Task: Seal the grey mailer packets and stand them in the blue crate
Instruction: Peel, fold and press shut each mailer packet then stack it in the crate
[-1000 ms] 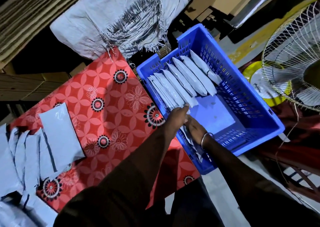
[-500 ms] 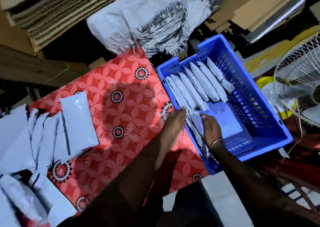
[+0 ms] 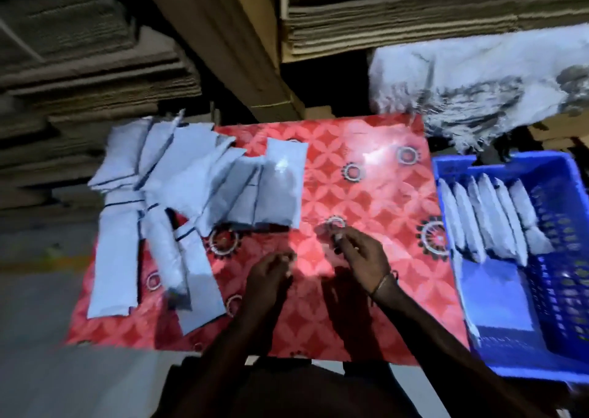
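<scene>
Upright in the blue crate (image 3: 570, 371), packets (image 3: 487, 216) run lengthwise away; both hands' grips loose, empty.

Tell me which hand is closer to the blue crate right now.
Right. The right hand hovers over the red patterned cloth, a short way from the blue crate's near wall. The left hand is farther off, beyond the right hand, toward the loose packets.

Red floral-patterned table (image 3: 376, 194), loose grey mailer packets (image 3: 178, 194) heaped at its left
</scene>
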